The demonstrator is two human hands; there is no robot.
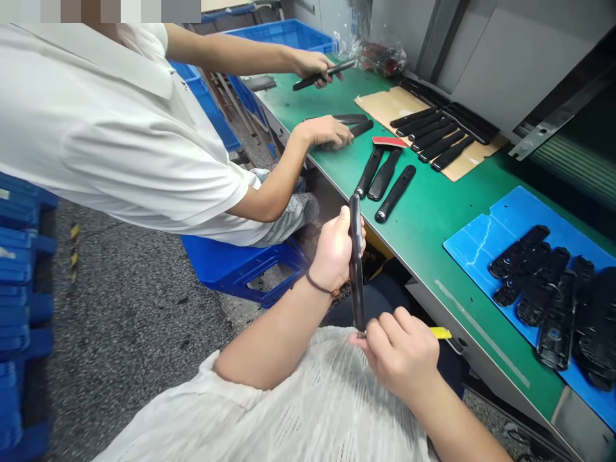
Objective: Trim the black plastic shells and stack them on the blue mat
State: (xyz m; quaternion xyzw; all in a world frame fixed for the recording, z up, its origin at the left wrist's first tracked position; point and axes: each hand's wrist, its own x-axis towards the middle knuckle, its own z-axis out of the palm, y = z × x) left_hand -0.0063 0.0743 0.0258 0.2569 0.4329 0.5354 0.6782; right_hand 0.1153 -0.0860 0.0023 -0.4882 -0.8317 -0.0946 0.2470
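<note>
My left hand (334, 250) is closed around the upper part of a long black plastic handle (357, 269), held upright over my lap beside the green bench (433, 218). My right hand (399, 350) is closed in a pinch at the handle's lower end, with a yellow-handled tool (440, 332) sticking out to its right. Three more black handles (385, 179) lie on the bench just beyond my hands.
A co-worker in a white shirt sits at my left on a blue stool (240, 263), holding one handle (322, 75) and touching another. More handles lie on cardboard (385, 106). A blue mat (505, 224) carries several black parts. Blue crates stand at the far left.
</note>
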